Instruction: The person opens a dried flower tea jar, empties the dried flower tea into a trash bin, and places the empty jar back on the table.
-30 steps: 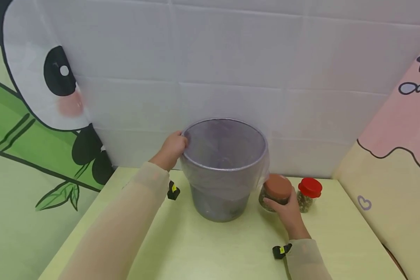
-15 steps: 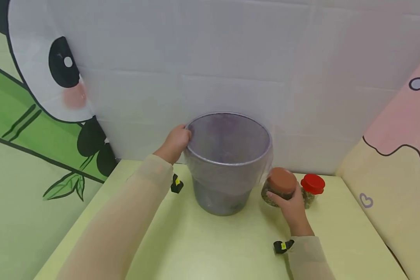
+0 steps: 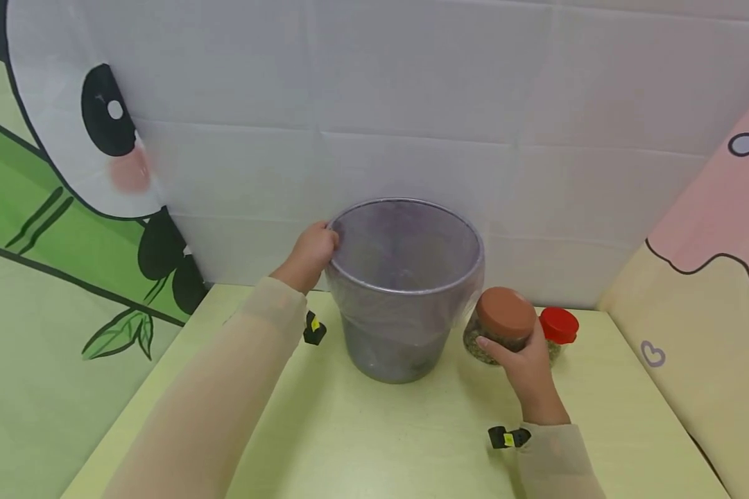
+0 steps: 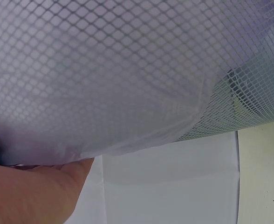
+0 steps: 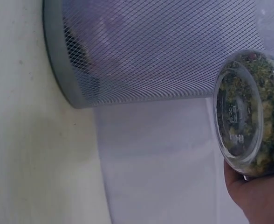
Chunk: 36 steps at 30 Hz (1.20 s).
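Observation:
A silver mesh wastebasket (image 3: 392, 350) stands upright at the back of the table, its rim lined with a thin clear plastic bag (image 4: 141, 116) folded over the outside. My left hand (image 3: 308, 255) grips the rim on its left side. To the right of the basket, my right hand (image 3: 529, 357) holds a clear jar with a brown lid (image 3: 505, 312), thumb in front and fingers behind. Green and yellowish dried bits fill this jar (image 5: 267, 112); its round base shows off the table in the right wrist view, and it leans slightly. Behind the right hand is a smaller red-lidded jar (image 3: 560, 326), partly hidden.
The pale yellow table (image 3: 362, 436) ends against a white sheet wall (image 3: 412, 166) just behind the basket. Printed cartoon walls stand on the left and right sides. A small black wrist camera (image 3: 505, 438) sits at the right cuff, another at the left.
My right hand has raised the brown-lidded jar a little and tilted it, covering more of the red-lidded jar. The left hand keeps its grip on the rim. The head view has shifted slightly.

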Motion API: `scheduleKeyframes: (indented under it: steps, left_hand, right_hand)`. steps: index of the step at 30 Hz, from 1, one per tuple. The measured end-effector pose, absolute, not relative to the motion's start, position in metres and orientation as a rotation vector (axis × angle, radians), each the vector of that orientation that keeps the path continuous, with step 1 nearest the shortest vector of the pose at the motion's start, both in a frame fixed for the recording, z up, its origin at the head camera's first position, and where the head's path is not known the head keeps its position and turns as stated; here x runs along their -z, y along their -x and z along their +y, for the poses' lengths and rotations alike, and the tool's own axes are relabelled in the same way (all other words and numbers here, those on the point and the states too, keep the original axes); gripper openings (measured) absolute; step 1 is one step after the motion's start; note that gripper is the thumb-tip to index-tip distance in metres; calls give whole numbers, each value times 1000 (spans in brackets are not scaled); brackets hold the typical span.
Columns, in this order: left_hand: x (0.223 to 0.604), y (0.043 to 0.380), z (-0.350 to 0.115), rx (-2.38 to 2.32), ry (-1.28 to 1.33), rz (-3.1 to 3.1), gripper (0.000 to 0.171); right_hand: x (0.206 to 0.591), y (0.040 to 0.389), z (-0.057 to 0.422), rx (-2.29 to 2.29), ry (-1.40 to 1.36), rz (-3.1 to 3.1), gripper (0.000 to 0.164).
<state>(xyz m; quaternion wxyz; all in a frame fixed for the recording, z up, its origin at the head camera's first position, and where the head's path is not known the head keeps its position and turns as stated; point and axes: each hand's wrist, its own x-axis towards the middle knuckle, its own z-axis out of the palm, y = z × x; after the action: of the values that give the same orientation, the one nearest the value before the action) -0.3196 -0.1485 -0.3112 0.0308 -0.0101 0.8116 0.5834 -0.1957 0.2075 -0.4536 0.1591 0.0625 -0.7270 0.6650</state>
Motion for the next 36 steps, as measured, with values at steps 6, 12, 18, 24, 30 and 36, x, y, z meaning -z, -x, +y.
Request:
scheduleKeyframes:
  steps: [6, 12, 18, 24, 30, 36]
  left_hand:
    - [312, 320, -151, -1804, 20, 2498, 69]
    - [312, 319, -152, -1820, 11, 2463, 69]
    - [314, 319, -151, -1823, 13, 2452, 68]
    - [316, 320, -150, -1814, 1, 2467, 71]
    - [316, 321, -150, -1817, 2, 2464, 71]
    - [315, 321, -150, -1818, -6, 2471, 71]
  right_hand:
    - [439, 186, 199, -1906, -239, -2027, 84]
    - [432, 179, 190, -1905, -355, -1948, 90]
    - [434, 177, 182, -1891, -502, -1912, 92]
    - [433, 172, 169, -1956, -594, -1891, 93]
    - [431, 163, 155, -2083, -645, -1827, 91]
    - [430, 159, 143, -2026, -759, -1836, 95]
